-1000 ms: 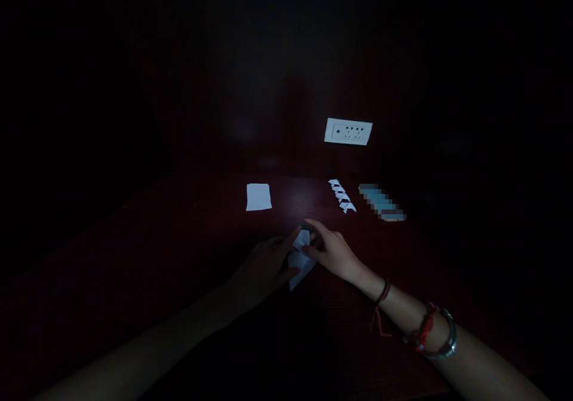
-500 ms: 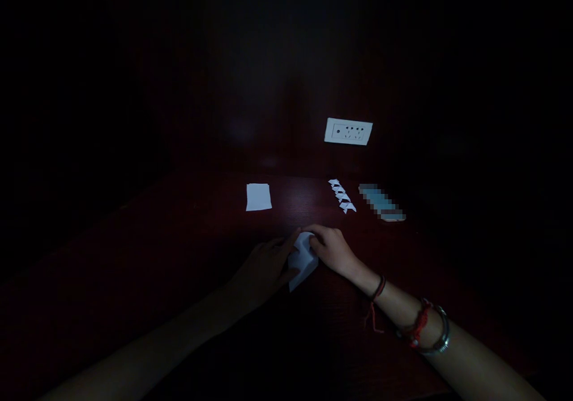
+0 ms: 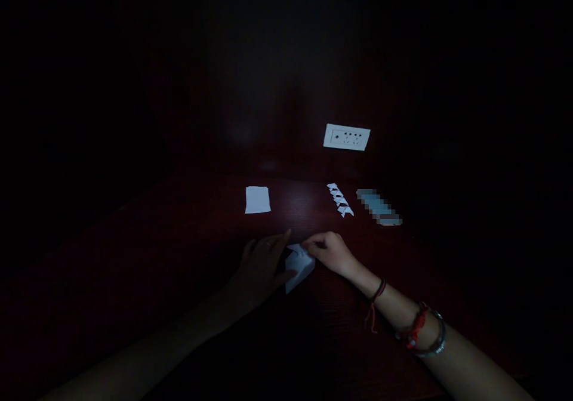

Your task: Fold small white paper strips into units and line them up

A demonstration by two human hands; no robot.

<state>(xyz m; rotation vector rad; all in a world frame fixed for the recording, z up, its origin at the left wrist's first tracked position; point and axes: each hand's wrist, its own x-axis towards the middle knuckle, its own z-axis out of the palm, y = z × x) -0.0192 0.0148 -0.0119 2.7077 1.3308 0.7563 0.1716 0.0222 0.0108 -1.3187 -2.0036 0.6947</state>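
A small white paper piece point(image 3: 298, 267), partly folded, lies on the dark red table point(image 3: 179, 252) between both hands. My left hand point(image 3: 262, 264) rests flat on the paper's left side, fingers stretched out and pressing it down. My right hand point(image 3: 329, 252) pinches the paper's upper right corner with thumb and fingertips. The scene is very dim, so the fold lines do not show.
Farther back lie a white paper square point(image 3: 258, 200), a row of several small folded white paper shapes point(image 3: 340, 200) and a blurred phone-like thing point(image 3: 379, 207). A white socket plate point(image 3: 346, 137) sits on the dark wall behind.
My right hand has drawn back a little and now pinches the paper's top corner. My left fingers have spread flatter. The view has shifted slightly.
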